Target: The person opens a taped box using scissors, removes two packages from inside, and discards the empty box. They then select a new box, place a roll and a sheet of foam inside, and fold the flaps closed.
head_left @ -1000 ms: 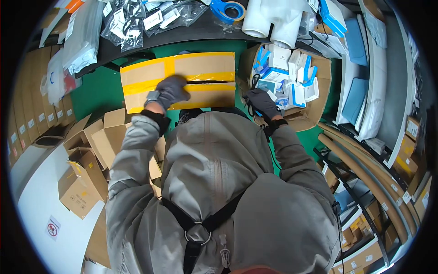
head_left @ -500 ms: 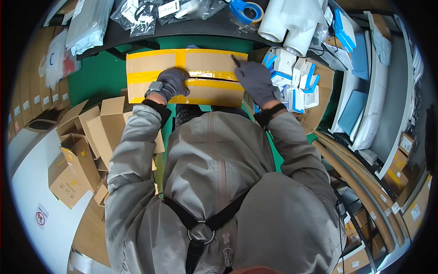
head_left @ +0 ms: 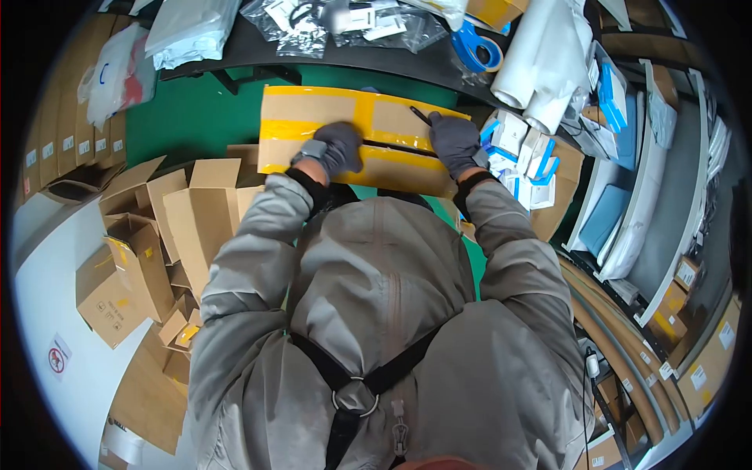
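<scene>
A cardboard box [head_left: 392,117] banded with yellow tape lies in front of my body. A dark seam runs along its top between the flaps. My left hand [head_left: 341,147], in a grey glove with a watch at the wrist, has its fingers curled over the flap edge at this seam. At the box's right end, my gloved right hand [head_left: 456,142] is closed around a slim dark tool [head_left: 421,115], pen-like in shape, whose end sticks out toward the upper left. The rest of the tool is hidden in the fist.
A black table [head_left: 392,61] beyond the box holds bagged parts, a blue tape dispenser [head_left: 476,47] and white rolls [head_left: 540,63]. On the right, an open carton [head_left: 562,184] contains small blue-and-white boxes. Opened cardboard boxes [head_left: 204,204] stand at left; long tubes [head_left: 611,329] lie at right.
The view has shifted, so everything sits further right except the left-side boxes. The box tilts more, its right end lower. My left hand stays at the seam; the right hand still grips the tool.
</scene>
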The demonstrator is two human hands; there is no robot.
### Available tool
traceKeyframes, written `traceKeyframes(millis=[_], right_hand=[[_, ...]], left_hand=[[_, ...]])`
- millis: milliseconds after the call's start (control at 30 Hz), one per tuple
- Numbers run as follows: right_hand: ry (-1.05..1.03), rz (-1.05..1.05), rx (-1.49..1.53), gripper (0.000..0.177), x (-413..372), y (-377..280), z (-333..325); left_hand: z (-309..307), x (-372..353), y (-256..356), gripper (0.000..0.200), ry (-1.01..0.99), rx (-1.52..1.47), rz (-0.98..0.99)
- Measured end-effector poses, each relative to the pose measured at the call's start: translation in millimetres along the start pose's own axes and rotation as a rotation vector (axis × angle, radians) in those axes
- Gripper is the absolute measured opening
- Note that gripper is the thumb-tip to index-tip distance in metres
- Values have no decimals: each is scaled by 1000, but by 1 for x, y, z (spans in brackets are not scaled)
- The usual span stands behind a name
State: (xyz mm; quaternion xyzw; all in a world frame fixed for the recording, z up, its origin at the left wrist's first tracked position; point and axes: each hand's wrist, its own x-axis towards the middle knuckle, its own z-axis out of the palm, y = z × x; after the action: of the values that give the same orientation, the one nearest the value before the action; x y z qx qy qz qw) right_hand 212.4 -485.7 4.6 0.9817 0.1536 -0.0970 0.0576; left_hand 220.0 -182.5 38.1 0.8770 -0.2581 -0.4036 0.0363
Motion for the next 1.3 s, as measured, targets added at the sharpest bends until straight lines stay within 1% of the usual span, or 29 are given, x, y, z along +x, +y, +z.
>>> traceKeyframes(millis=[33,100,133,167,233,267,333,367,400,500,533,633,733,800,833,900,933,1033,1067,1167,1200,1300], right_hand=[[-9,-7,1,22,-3,-2,-1],[15,-24,27,23,-14,-3,-4],[44,-38,48,23,-16,-1,-6],[72,-53,68,24,-15,-1,-10],[49,-62,70,24,-13,-5,-14],[31,-62,74,24,-9,-8,-17],[8,-89,77,24,-3,-17,-28],[22,-100,120,20,-2,-21,-38],[36,-111,162,17,2,-24,-48],[38,-174,192,18,12,-38,-70],[32,-197,192,19,13,-42,-75],[-8,-269,198,21,22,-66,-98],[-61,-326,222,24,37,-101,-112],[-177,-499,359,32,53,-122,-108],[-187,-511,347,32,61,-135,-108],[-247,-621,375,30,78,-162,-110],[-254,-637,367,30,85,-174,-111],[-342,-788,184,31,100,-201,-113],[-345,-801,173,31,102,-206,-115],[-450,-778,90,31,109,-216,-121],[-452,-789,82,31,111,-218,-119],[-489,-742,-1,32,113,-220,-108]], left_hand=[[0,-6,4,58,-1,-2,-6],[5,-17,15,35,120,46,22],[10,-25,14,35,125,37,13],[23,-30,13,34,182,3,39],[46,-37,11,31,289,-67,89],[48,-40,7,31,291,-81,76],[53,-47,-4,21,471,-121,101],[58,-51,-8,16,562,-140,110],[62,-54,-9,16,568,-156,88],[74,-51,6,13,598,2,-6],[77,-50,13,13,601,-21,-22],[78,-46,30,16,500,-22,-157],[82,-41,40,18,499,-34,-188],[87,-39,48,18,501,-51,-199],[90,-39,51,18,526,-99,-208],[94,-37,55,19,577,-190,-234],[102,-27,57,19,581,-204,-247],[141,25,70,27,1307,-88,-458],[144,27,74,27,1314,-94,-472],[144,23,81,35,993,-214,-492],[142,25,82,35,997,-221,-504],[127,29,85,32,614,-285,-392]])
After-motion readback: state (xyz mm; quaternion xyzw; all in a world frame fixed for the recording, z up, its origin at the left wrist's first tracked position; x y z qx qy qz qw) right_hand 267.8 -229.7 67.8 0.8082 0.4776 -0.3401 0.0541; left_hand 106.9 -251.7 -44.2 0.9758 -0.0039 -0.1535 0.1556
